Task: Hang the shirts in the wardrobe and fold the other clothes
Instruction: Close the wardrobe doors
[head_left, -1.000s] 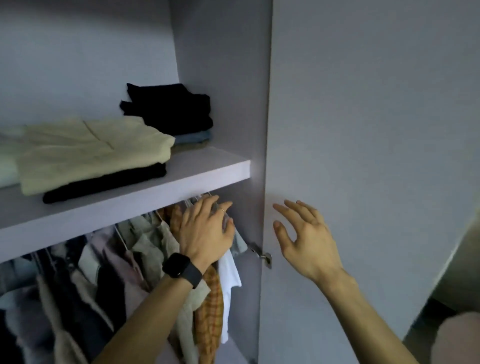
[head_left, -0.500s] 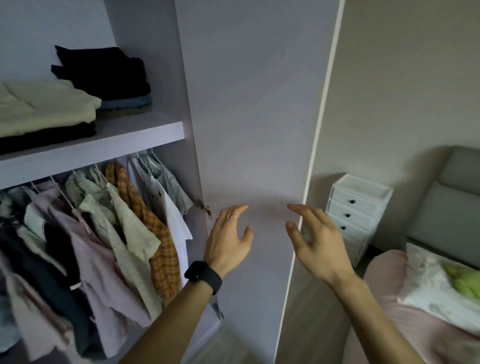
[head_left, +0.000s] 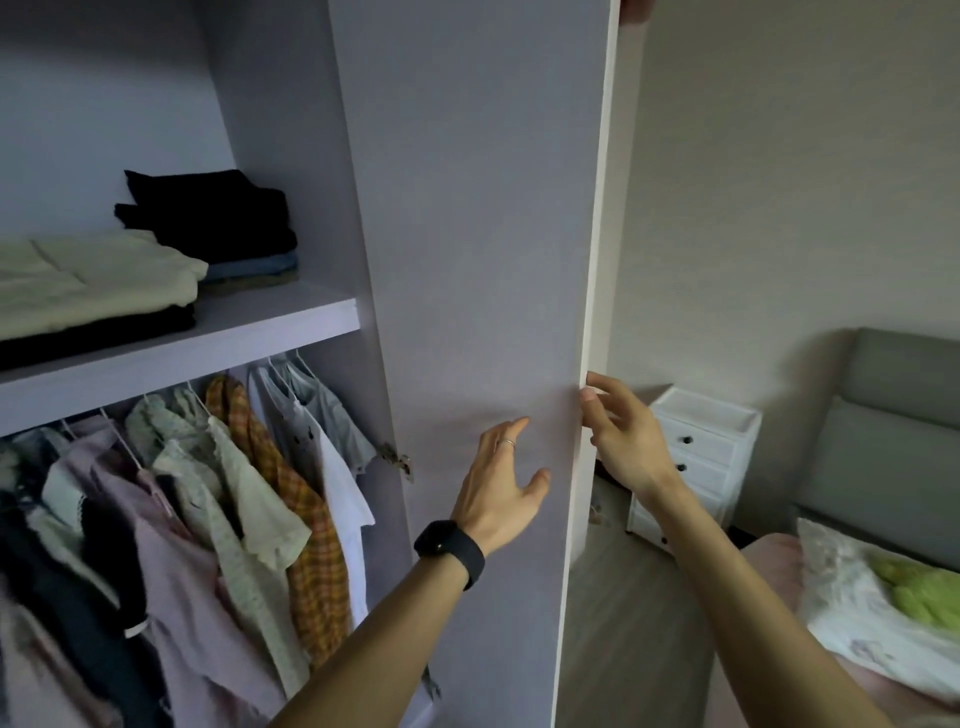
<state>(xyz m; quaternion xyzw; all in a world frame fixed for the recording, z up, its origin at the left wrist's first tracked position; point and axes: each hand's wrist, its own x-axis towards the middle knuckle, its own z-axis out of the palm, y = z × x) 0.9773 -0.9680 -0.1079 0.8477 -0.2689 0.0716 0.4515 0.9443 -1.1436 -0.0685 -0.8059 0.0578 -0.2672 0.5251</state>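
Wardrobe door (head_left: 483, 260): right hand (head_left: 623, 441) newly at edge, grip loose; left hand (head_left: 498, 488) released, moved rightward.

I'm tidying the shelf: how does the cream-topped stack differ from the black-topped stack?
The cream-topped stack is broad and low, pale cloth over a black piece; the black-topped stack is narrower and taller, black pieces over a blue one. The cream-topped stack lies nearer the front; the black-topped stack sits further back, by the side wall. Both are folded on the same shelf.
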